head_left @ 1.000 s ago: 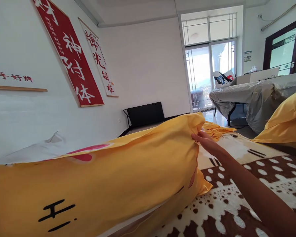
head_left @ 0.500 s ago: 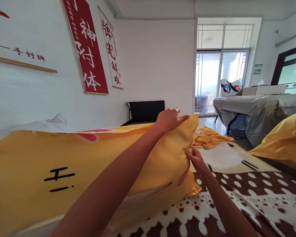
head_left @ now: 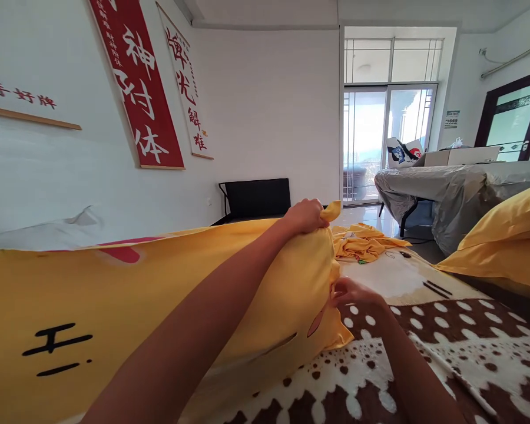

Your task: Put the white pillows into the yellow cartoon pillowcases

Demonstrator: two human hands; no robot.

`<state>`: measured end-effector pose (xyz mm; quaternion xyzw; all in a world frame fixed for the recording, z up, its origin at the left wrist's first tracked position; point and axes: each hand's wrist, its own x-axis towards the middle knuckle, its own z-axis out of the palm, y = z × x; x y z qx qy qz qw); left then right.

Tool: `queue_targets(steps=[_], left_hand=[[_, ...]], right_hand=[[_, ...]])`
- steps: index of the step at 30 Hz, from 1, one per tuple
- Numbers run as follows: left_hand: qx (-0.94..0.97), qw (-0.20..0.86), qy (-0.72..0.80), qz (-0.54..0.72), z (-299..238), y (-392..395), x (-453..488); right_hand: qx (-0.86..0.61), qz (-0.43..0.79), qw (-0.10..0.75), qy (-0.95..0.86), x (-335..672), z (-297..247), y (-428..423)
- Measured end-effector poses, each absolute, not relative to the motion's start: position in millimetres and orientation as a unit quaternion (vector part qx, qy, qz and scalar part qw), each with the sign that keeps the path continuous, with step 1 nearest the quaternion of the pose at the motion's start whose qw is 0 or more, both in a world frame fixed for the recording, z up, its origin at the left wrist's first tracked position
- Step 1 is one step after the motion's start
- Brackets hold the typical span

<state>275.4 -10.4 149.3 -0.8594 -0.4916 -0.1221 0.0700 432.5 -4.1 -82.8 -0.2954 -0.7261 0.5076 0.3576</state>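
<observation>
A long yellow pillow [head_left: 168,306] stands on its edge across the bed, its case printed with black marks and a pink-red patch. My left hand [head_left: 307,216] is closed around the top right corner, with a tip of cloth sticking out past the fingers. Lower on the same end, my right hand [head_left: 355,291] pinches the side edge of the case, where the fabric gathers in creases. The pillow's lower right corner lies on the brown and white patterned blanket [head_left: 380,347].
Crumpled yellow cloth [head_left: 364,241] lies beyond the pillow's end. At the right rests another yellow pillow [head_left: 507,247]. A plastic-covered table [head_left: 441,182] carries a box [head_left: 461,156] and a bag. A black chair [head_left: 258,197] stands by the wall.
My left hand has closed down over the corner, which is now bunched in the fingers. My right hand has turned and stays at the side edge. The view has shifted slightly right.
</observation>
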Motion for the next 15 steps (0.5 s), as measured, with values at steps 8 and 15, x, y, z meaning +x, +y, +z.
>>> queue_targets(steps=[8,15], left_hand=[[-0.814,0.096,-0.514,-0.252,184.1,-21.3,234.4],[-0.720,0.182,-0.558,-0.371,213.9,-50.4,206.7]], right_hand=[[-0.344,0.449,0.358,-0.743,394.0,-108.5,6.2],[-0.391,0.397,0.413,-0.720,368.6,-120.2,10.7]])
